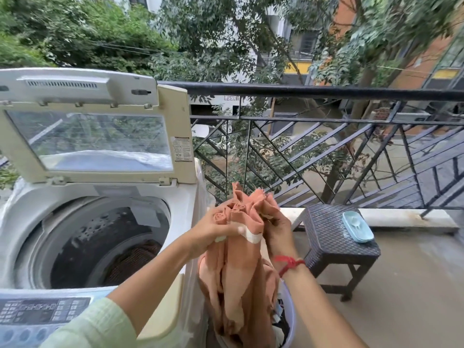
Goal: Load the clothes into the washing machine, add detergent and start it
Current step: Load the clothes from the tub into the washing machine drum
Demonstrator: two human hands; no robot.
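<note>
Together, left hand (216, 227) and right hand (278, 231) grip orange garment (241, 275) between them.

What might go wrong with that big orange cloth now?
The orange cloth is long and its lower end hangs in the basket, so lifting it might drag other clothes out onto the floor. The left hand and right hand grip it only at the top, beside the washing machine, so its tail may drape over the rim instead of dropping into the drum.
</note>
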